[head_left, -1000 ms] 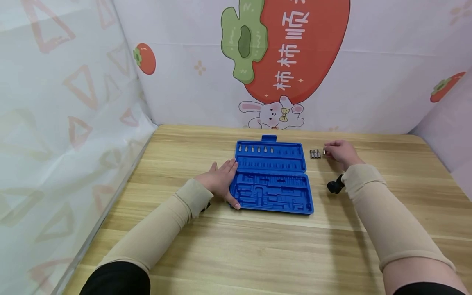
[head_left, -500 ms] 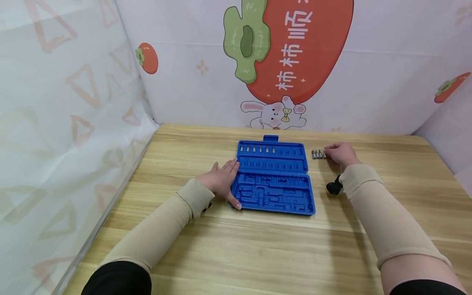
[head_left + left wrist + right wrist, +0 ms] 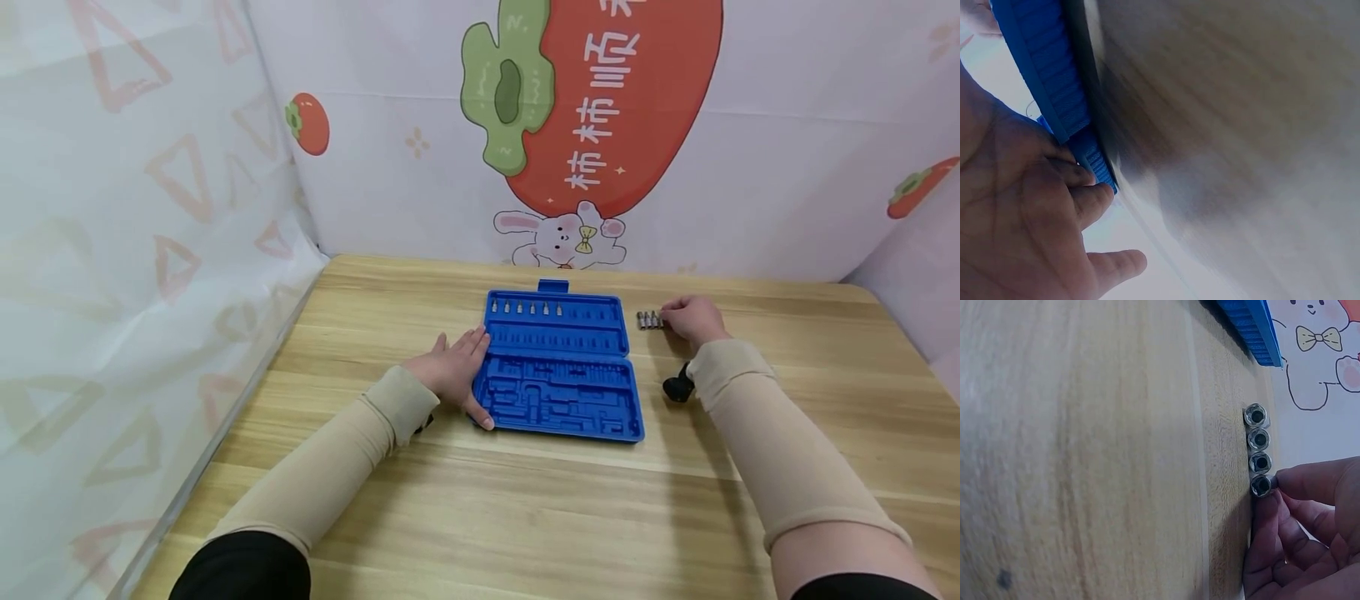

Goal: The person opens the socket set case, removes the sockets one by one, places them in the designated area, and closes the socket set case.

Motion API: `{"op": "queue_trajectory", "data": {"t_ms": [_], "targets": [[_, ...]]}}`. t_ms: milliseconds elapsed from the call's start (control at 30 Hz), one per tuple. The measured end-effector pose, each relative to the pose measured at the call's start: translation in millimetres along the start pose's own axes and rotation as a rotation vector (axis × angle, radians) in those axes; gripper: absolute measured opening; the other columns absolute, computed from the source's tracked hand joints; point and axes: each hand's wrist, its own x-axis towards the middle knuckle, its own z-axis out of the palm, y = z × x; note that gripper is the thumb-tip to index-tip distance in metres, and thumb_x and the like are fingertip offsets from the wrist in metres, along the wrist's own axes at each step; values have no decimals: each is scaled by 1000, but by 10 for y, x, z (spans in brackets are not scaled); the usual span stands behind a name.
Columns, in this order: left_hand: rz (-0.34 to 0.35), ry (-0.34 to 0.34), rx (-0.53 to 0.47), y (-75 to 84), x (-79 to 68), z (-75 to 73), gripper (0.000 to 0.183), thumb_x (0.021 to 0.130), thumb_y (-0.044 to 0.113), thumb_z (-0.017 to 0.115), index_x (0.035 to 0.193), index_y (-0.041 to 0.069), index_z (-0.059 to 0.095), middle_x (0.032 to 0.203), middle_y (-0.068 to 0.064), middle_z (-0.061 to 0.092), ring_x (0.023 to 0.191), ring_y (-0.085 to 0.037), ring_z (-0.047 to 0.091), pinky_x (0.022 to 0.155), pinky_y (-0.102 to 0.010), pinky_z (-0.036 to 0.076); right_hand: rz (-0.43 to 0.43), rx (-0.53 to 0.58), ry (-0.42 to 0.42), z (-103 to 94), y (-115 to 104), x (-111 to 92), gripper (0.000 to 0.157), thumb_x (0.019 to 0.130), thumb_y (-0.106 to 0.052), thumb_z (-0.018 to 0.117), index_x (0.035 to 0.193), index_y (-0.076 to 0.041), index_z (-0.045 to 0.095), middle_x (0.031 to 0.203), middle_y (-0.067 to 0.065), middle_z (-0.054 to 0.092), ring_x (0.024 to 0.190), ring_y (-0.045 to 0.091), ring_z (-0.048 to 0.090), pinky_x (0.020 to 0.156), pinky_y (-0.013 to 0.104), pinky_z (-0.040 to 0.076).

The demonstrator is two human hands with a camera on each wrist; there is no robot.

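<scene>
An open blue plastic tool case (image 3: 525,400) lies flat on the wooden table. My left hand (image 3: 450,371) has its fingers straight along the case's left edge, thumb at the lower left corner; the left wrist view shows the palm (image 3: 1016,187) beside the case wall. Right of the case, several small metal sockets (image 3: 647,320) form a tight side-by-side row. At the row's right end my right hand (image 3: 693,321) pinches the last socket (image 3: 1262,485) between thumb and fingers. In the right wrist view it sits against its neighbour (image 3: 1260,462), hollow ends facing the camera.
Several small silver pieces (image 3: 520,307) stand in the case's top row of slots, on the left side. A printed cloth (image 3: 420,200) hangs behind the table's back edge, and a white sheet (image 3: 150,292) hangs along the left.
My right hand has brought its socket leftward, from a gap apart to the end of the row. The left hand stays at the case; the head view has shifted slightly.
</scene>
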Motion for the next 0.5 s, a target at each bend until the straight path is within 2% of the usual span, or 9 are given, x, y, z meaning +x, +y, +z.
{"op": "queue_trajectory", "data": {"t_ms": [300, 500], "targets": [[9, -4, -5, -7, -13, -1, 147, 70, 78, 78, 165, 5, -7, 172, -10, -14, 157, -25, -9, 122, -60, -3, -23, -38, 41, 44, -17, -34, 36, 105, -14, 55, 132, 10, 59, 134, 30, 54, 111, 37, 53, 86, 39, 48], [7, -1, -6, -4, -5, 13, 147, 69, 79, 78, 165, 6, -7, 172, -10, -14, 157, -25, -9, 122, -59, -3, -11, -9, 43, 56, 16, -30, 37, 105, -14, 55, 133, 10, 58, 135, 30, 53, 109, 36, 52, 84, 38, 48]]}}
